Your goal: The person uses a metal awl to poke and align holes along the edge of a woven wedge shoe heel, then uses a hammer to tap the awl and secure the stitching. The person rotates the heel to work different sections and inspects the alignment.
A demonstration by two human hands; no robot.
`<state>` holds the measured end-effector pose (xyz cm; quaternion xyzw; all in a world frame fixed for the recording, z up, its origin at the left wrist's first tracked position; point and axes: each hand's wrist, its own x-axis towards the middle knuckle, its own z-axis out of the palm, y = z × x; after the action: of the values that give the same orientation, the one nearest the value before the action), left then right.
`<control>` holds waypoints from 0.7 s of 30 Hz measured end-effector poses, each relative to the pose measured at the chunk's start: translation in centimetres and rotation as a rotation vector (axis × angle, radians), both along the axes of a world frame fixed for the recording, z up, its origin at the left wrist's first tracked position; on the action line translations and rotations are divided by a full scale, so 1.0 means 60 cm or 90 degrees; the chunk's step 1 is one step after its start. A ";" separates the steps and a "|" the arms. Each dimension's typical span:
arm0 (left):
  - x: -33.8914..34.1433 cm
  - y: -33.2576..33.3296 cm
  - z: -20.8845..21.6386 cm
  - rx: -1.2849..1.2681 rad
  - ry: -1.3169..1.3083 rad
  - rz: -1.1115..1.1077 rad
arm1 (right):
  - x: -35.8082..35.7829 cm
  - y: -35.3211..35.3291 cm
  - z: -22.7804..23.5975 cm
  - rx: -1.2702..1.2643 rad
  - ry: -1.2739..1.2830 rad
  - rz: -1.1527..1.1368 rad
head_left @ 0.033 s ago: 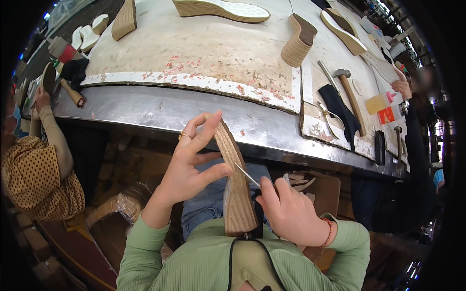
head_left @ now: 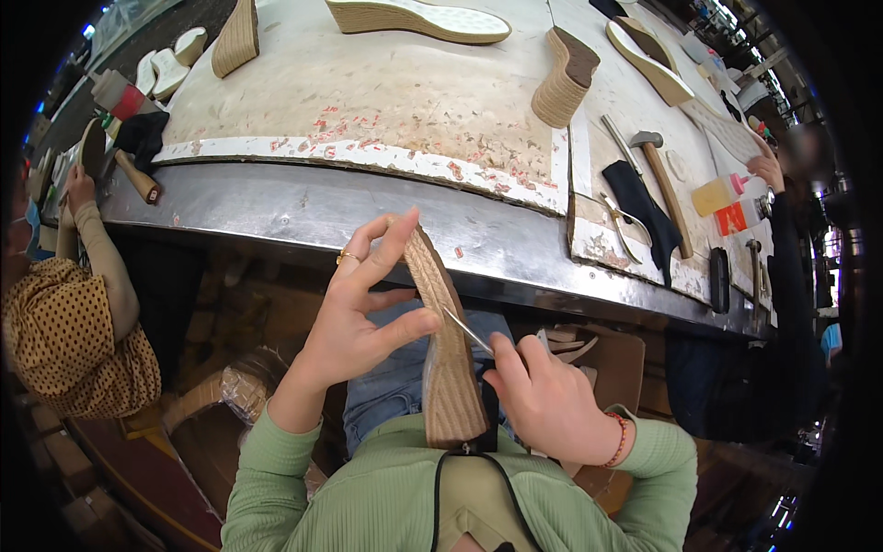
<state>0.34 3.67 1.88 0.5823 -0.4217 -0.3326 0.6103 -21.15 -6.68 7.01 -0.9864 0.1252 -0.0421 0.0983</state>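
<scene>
A woven-rope wedge sole (head_left: 451,386) stands on end over my lap, its thick heel end down and its narrow end up. My left hand (head_left: 354,313) grips the narrow end with its fingertips, and the thumb reaches to the sole's side. My right hand (head_left: 552,409) is closed round a slim metal tool (head_left: 471,333). The tool's tip meets the rope-covered side near the middle of the sole. Its handle is hidden in my fist, so its exact kind does not show.
On the metal-edged table (head_left: 368,207) are a hammer (head_left: 667,184), snips (head_left: 625,230), a black cloth (head_left: 644,207), a yellow glue bottle (head_left: 717,195) and several wedge soles (head_left: 563,78). A co-worker (head_left: 83,313) sits at the left; another person's hand (head_left: 765,167) shows at the right. A cardboard box (head_left: 616,368) stands under the table.
The other person's hand at the right has shifted slightly. My hands, the wedge sole and the metal tool stay almost exactly in place.
</scene>
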 end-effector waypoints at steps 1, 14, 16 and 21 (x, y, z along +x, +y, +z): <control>-0.004 -0.003 0.000 -0.022 0.015 0.025 | -0.002 -0.001 -0.005 0.032 -0.019 -0.006; -0.029 -0.020 -0.013 -0.080 -0.002 0.155 | -0.011 -0.025 -0.013 0.497 -0.082 -0.016; -0.029 -0.020 -0.014 -0.080 0.004 0.154 | -0.007 -0.025 -0.013 0.508 -0.077 -0.015; -0.032 -0.019 -0.017 -0.082 0.020 0.154 | 0.000 -0.028 -0.013 0.517 -0.062 -0.019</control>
<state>-1.57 2.53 0.87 0.5831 -0.3596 -0.2377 0.6886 -21.13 -8.34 6.24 -0.8624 0.1415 -0.0372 0.4846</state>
